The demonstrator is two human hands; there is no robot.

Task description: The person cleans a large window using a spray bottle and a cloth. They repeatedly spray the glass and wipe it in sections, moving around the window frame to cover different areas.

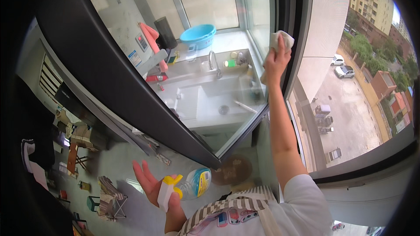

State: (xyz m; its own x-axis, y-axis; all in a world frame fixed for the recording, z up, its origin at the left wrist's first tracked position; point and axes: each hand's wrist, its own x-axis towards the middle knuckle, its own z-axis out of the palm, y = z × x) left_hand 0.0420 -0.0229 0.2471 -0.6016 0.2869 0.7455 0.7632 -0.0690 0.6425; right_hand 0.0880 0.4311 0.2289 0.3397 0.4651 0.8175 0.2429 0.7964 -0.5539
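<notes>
My right hand (278,59) is raised, pressing a folded white cloth (284,40) against the glass edge and dark frame of a window sash (290,16). Below and to the left, my left hand (157,191) holds a spray bottle (197,183) by its white and yellow trigger head. The bottle is tilted on its side, with blue on its label. Fingers of the left hand are partly spread, with the spray head against the palm and thumb. Between the hands stands the glass pane (229,127) in its dark frame.
Behind the glass are a white laundry sink (210,105), a chrome faucet (215,65) and a blue basin (198,35). A folding chair (110,200) and a round brown mat (233,170) are on the floor. At right, the window looks far down on parked cars (344,71).
</notes>
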